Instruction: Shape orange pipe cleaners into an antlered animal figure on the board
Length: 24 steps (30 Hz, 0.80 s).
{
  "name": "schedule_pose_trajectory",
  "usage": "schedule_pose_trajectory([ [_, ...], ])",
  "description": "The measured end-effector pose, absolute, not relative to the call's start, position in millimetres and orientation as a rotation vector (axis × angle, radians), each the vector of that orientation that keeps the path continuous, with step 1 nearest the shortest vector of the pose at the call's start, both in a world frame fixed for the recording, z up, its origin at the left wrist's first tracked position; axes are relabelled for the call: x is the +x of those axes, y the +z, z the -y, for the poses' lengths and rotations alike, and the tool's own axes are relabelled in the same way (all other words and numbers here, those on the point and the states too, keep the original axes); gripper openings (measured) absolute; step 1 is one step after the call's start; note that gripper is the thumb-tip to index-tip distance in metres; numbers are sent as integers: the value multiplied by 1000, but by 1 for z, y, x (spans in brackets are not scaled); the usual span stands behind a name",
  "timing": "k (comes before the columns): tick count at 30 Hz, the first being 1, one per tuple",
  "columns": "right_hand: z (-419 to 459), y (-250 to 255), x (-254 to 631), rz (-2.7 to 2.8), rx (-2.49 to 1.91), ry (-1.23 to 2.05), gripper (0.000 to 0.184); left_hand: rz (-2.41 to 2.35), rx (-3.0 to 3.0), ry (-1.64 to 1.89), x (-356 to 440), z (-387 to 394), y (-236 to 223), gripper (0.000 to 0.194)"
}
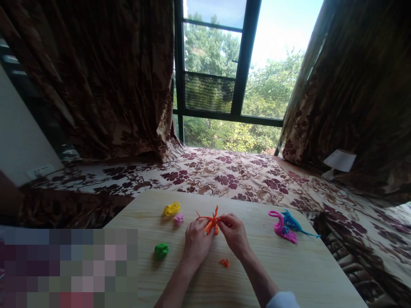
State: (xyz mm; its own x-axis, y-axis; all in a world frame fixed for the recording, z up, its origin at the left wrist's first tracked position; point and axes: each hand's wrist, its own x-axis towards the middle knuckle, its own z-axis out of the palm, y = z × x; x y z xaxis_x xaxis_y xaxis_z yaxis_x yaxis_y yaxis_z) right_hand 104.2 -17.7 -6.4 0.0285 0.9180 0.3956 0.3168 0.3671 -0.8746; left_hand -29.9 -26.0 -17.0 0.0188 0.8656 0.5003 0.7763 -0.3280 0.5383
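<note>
An orange modelling-clay figure [214, 222] with several thin strands sticking out stands between my hands over the wooden table. My left hand [197, 240] is closed at its left side and lower part, the fingertips partly hidden behind the clay. On the other side my right hand [233, 234] pinches at one of the orange strands with thumb and fingers. A small loose bit of orange clay [224, 262] lies on the table just below my hands.
On the table [253, 278], yellow clay [171, 208], pink clay [179, 219] and a green lump [161, 251] lie left. Magenta [282, 229] and blue [292, 221] clay shapes touch at right. Beyond are a flower-patterned cloth [224, 171], a window and a small lamp [340, 161].
</note>
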Motion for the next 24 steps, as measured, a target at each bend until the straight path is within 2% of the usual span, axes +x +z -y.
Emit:
schedule_pose_trajectory([
  [24, 22, -5, 104, 1536, -1163, 661, 17, -1814, 2170, 1225, -25, 27, -16, 17],
])
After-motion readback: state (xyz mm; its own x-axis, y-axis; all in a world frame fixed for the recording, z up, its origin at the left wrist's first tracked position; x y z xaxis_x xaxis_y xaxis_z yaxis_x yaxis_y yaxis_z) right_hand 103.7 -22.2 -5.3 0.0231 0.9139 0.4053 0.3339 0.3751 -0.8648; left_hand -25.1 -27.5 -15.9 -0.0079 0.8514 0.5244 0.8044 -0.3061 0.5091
